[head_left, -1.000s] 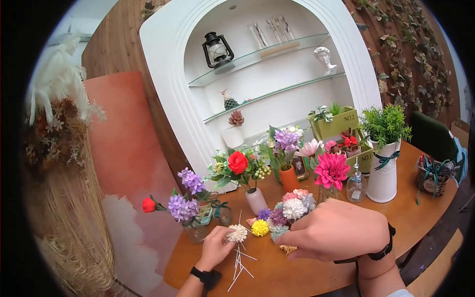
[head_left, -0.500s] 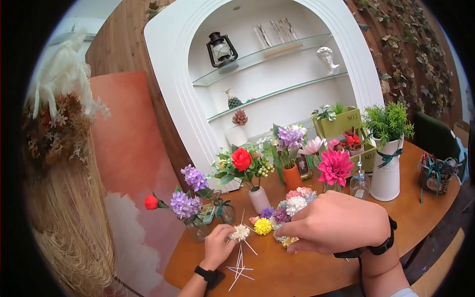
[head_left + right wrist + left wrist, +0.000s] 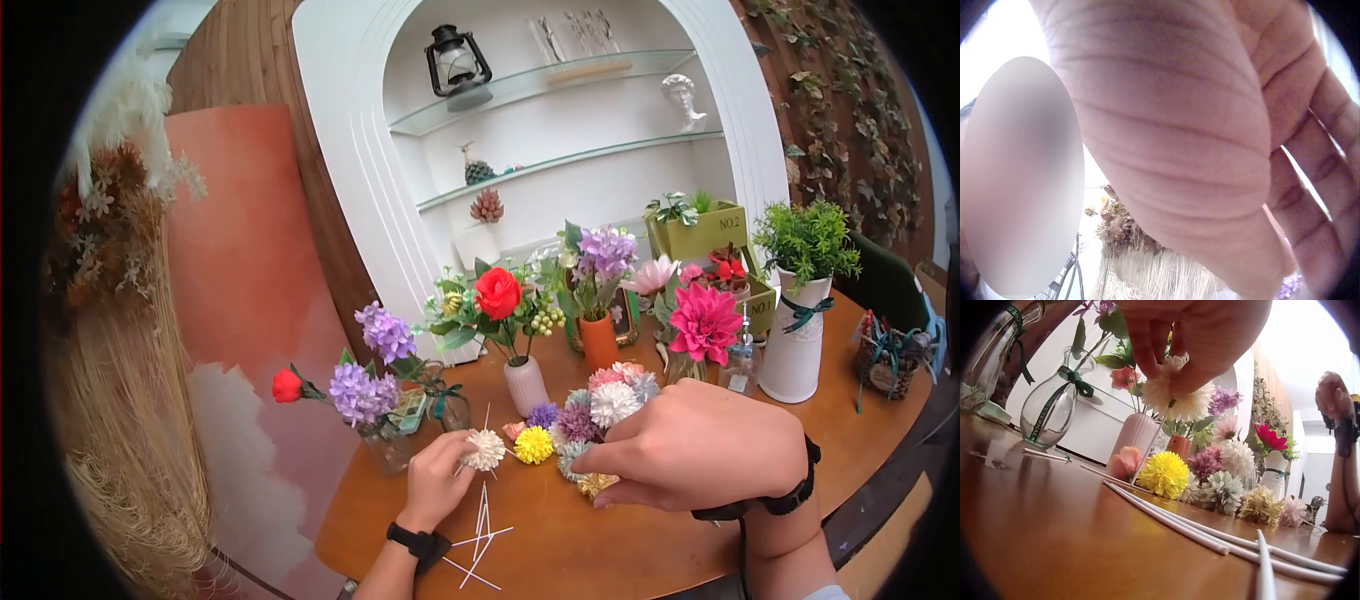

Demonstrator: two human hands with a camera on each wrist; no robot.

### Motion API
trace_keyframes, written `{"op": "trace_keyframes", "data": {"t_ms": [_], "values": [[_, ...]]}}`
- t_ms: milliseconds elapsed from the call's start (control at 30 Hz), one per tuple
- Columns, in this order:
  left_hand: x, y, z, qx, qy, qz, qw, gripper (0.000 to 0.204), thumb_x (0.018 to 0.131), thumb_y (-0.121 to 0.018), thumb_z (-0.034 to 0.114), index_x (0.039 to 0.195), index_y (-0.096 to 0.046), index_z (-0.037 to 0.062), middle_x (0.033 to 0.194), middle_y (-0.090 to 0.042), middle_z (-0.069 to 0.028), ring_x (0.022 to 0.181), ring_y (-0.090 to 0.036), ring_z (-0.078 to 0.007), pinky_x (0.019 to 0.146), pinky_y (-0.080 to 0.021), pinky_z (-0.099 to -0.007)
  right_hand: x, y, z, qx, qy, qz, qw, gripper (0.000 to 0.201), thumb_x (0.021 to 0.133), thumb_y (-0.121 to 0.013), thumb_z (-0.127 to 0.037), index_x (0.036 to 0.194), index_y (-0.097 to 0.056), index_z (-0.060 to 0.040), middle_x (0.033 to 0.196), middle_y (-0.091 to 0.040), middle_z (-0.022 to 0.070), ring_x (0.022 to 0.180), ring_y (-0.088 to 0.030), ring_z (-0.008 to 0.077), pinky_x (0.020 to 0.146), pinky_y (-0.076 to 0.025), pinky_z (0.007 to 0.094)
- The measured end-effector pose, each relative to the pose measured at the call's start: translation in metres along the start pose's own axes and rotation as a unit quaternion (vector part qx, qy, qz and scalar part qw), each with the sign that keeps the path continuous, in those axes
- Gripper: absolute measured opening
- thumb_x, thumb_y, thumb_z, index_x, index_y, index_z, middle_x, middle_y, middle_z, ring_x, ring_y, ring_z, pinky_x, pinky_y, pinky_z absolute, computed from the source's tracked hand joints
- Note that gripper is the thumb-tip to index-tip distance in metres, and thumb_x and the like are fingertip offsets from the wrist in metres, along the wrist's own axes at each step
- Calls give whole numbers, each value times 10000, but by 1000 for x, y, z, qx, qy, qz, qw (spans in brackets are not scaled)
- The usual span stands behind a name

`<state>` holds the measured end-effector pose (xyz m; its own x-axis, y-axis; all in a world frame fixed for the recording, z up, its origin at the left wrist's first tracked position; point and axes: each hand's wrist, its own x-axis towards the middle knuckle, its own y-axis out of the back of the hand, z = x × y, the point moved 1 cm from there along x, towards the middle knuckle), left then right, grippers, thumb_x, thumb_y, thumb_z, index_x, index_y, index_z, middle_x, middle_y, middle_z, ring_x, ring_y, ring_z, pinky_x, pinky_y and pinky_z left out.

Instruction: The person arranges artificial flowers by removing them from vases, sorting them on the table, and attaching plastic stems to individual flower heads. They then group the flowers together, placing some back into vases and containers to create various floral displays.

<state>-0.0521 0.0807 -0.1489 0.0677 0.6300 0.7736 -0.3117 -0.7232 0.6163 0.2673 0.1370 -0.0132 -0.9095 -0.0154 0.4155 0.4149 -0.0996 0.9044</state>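
Observation:
My left hand (image 3: 438, 470) pinches a cream pompom flower (image 3: 487, 450) between thumb and fingertips, just above the table. In the left wrist view a thin white stick (image 3: 1152, 445) slants down from the green middle of its underside. Loose white sticks (image 3: 483, 535) lie crossed on the wood below that hand. My right hand (image 3: 690, 445) hovers in the air with relaxed fingers and nothing visible in its grasp. In the head view it overlaps a cluster of pompom flowers, among them a yellow one (image 3: 533, 445), a white one (image 3: 613, 403) and a grey-blue one (image 3: 573, 460).
Behind the pompoms stand a pink vase (image 3: 525, 385) with a red rose, an orange pot (image 3: 600, 343) and a white pitcher (image 3: 797, 350) of greenery. Glass vases (image 3: 450, 408) with purple flowers are at the left. A small basket (image 3: 888, 365) sits far right on the table (image 3: 620, 560).
The head view has shifted a little. My left hand keeps hold of the cream flower, which has turned slightly. The right hand stays raised in nearly the same place.

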Motion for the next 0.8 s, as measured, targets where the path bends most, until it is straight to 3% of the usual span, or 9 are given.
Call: {"op": "trace_keyframes", "data": {"t_ms": [267,467,533,700,800], "values": [[-1,0,-3,-16,23,-37,999,180,711,-679,2,884,-649,48,1069,-671,-103,865,-671,-275,692,-549,-334,15,-14,3,23,-34,-64,997,272,806,-698,-281,1007,-678,-99,730,-659,51,619,-633,281,526,-494,374],[-2,0,-8,-1,8,-15,1000,191,706,-693,-4,888,-652,39,1050,-678,-104,871,-672,-276,688,-550,-340,19,-16,-1,-1,-58,-75,995,271,787,-714,-277,994,-686,-104,720,-654,39,598,-625,264,512,-492,362],[-2,0,-6,-6,22,-18,1000,192,705,-695,-3,888,-655,36,1046,-680,-106,871,-672,-277,687,-550,-342,19,-15,-1,28,-65,-75,995,204,832,-661,-226,815,-582,-38,658,-612,93,632,-632,309,554,-497,408],[-3,-5,-6,-9,13,-8,1000,188,702,-698,-3,885,-665,30,1029,-687,-114,849,-674,-279,676,-549,-340,19,-16,5,26,-68,-68,995,198,815,-684,-220,877,-619,-44,667,-619,91,639,-637,305,556,-500,400],[-4,-4,-5,-12,48,-15,999,187,700,-697,-4,882,-669,28,1024,-690,-116,827,-673,-278,668,-546,-342,21,-16,7,20,-82,-88,993,214,809,-693,-220,915,-636,-44,681,-629,96,648,-641,303,561,-501,399]]}}
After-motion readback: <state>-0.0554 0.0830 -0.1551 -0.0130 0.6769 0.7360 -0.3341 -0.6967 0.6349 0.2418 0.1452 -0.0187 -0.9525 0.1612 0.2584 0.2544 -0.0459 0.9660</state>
